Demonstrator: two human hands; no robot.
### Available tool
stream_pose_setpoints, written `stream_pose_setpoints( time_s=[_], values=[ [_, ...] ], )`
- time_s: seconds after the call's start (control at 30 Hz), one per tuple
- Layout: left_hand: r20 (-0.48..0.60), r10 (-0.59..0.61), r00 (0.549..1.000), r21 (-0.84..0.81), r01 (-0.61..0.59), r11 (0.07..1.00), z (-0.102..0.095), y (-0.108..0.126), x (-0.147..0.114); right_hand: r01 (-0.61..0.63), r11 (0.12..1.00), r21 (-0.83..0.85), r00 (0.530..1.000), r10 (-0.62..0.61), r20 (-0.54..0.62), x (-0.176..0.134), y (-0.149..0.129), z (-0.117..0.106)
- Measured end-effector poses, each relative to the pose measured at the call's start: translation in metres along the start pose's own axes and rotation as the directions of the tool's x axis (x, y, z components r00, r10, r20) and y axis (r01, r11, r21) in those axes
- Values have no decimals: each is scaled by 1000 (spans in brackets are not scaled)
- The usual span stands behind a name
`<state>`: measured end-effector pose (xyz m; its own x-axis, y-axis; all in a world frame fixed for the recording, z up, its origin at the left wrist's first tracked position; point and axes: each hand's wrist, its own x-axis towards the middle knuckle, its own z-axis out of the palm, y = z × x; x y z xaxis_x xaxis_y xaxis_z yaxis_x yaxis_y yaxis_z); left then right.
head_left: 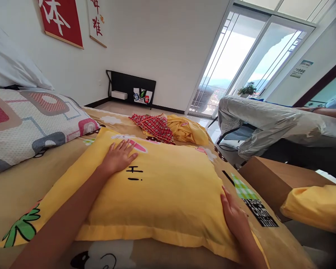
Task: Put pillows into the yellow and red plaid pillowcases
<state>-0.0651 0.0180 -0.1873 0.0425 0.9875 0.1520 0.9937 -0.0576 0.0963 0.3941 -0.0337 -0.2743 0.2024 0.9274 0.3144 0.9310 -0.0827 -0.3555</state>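
Observation:
A yellow pillow [168, 194] printed with "Hi" lies flat on the bed in front of me. My left hand [119, 156] rests palm down on its upper left part, fingers spread over a pink and white print. Along the pillow's right edge lies my right hand [235, 211], its fingers stretched out against the side of the cloth. Neither hand grips the pillow. Under it spreads a tan patterned bedsheet [11, 194].
A patterned pillow [44, 127] lies at the left. Beyond the yellow pillow are a red checked cloth [156, 127] and a bunched yellow cloth [187, 130]. At the right stand a cardboard box [280, 173] and a plastic-covered table [257, 112], with a person's arm [330, 112] beside it.

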Motion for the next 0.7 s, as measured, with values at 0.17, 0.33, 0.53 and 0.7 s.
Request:
stream_pose_setpoints(
  time_s=[0.17, 0.33, 0.53, 0.7],
  values=[
    [-15, -1, 1000, -6, 1, 1000, -1, -1, -2, 61, 964, -259, 983, -103, -152, 22, -1, -63],
    [-30, -1, 1000, 6, 1, 1000, 0, -1, -4, 451, 875, -175, 804, -484, -345, 39, -128, -108],
    [-27, 29, 999, 34, -28, 999, 1, -13, -20, 443, 896, -2, 884, -436, 170, 51, -196, -15],
    [5, 71, 997, -36, -70, 997, 3, -28, -24, 459, 886, 62, 873, -463, 152, 45, -167, 7]
  ],
)
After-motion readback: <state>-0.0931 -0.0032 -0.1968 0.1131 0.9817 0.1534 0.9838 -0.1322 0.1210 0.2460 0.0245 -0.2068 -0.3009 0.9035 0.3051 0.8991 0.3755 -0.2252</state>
